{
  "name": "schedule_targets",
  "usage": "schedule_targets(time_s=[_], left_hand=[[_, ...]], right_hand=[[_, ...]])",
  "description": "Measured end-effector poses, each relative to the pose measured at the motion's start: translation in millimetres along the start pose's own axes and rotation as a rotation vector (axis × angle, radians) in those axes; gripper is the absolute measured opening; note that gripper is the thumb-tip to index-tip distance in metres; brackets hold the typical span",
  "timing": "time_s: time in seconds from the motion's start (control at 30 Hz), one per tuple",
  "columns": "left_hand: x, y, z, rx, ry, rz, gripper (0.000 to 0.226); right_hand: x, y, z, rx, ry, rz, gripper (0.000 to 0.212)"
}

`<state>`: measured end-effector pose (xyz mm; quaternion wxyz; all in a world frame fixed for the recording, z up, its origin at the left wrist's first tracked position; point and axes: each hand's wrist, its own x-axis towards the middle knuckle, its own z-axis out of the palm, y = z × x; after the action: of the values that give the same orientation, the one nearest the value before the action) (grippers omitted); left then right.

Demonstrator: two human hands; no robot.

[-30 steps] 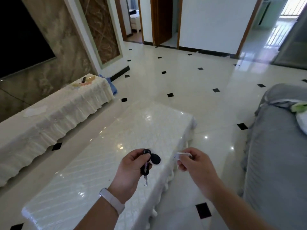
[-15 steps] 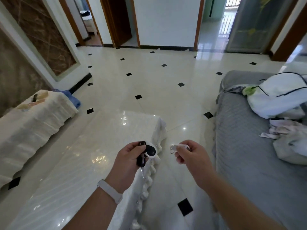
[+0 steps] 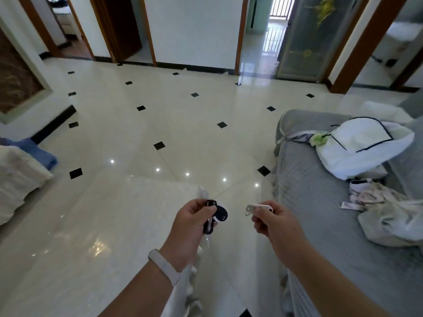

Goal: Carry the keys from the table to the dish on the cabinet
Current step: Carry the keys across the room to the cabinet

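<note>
My left hand [image 3: 191,221] is closed around a bunch of keys [image 3: 216,216] with black fobs, a metal key dangling below the fingers. In my right hand [image 3: 272,221] I pinch a white key fob [image 3: 259,208] with a small metal clasp at its left end. Both hands hover over the right end of the white-covered table [image 3: 96,236]. The cabinet with its white cloth [image 3: 16,175] shows only at the left edge. The dish is out of frame.
A grey sofa [image 3: 320,213] stands close on the right, with a white bag [image 3: 364,147] and crumpled cloth [image 3: 389,213] on it. Glossy tiled floor [image 3: 183,124] stretches ahead to several doorways. A blue cloth [image 3: 39,154] lies beside the cabinet.
My view has swung to the right: the cabinet and its dish slid off the left, and more sofa came in. Both hands kept their hold on the keys and fob.
</note>
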<state>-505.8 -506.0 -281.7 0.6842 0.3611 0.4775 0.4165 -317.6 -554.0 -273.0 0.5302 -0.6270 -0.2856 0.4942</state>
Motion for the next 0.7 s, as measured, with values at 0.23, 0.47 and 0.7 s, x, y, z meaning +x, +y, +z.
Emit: schedule_targets(time_s=[0.23,0.47,0.7], left_hand=[[97.6,47.0,-8.5,-0.008,-0.06,0.001,0.014],[157.4,74.7,3.9,-0.03,-0.073,0.001,0.01],[224.0,87.0,27.1,0.018,-0.02,0.0,0.012]], right_hand=[[72.9,-38.6,34.3,0.009,0.096,-0.037,0.007],[134.5,-61.5,35.2,0.02,0.11,-0.045,0.005],[220.3,-75.8,28.9,0.079,0.042,-0.029,0.016]])
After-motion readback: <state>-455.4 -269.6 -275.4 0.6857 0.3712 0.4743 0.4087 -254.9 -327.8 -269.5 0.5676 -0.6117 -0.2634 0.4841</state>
